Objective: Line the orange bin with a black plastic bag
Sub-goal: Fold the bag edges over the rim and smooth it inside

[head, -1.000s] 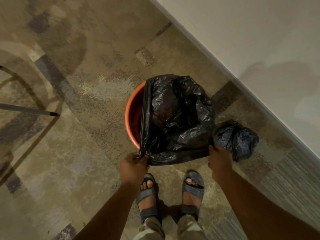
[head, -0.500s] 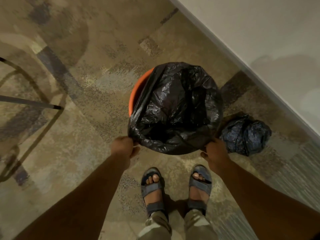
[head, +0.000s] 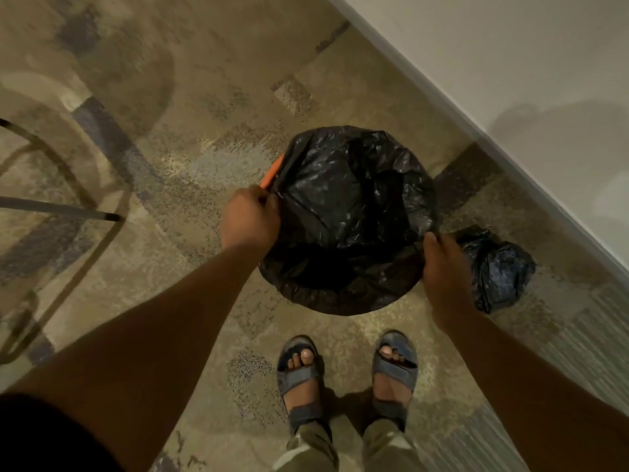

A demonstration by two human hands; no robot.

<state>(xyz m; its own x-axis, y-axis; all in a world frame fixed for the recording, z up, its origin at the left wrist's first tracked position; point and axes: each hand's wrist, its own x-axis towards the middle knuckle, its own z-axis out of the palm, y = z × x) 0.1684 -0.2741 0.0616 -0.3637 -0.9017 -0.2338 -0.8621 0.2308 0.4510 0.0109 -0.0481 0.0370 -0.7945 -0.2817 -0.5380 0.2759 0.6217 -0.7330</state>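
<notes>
The orange bin [head: 272,175] stands on the carpet in front of my feet, and only a sliver of its rim shows at the upper left. A black plastic bag [head: 347,212] is spread over its mouth and folded down over most of the rim. My left hand [head: 248,219] pinches the bag's edge at the bin's left side, just below the exposed orange rim. My right hand [head: 442,264] grips the bag's edge on the right side.
A second, bunched-up black bag [head: 497,267] lies on the floor right of the bin, close to the white wall [head: 510,80]. A thin metal leg [head: 61,209] reaches in from the left. My sandalled feet [head: 347,373] stand just behind the bin.
The bag has been stretched further left over the rim, so much less orange shows. My left hand moved up along the left side; my right hand stays on the right edge.
</notes>
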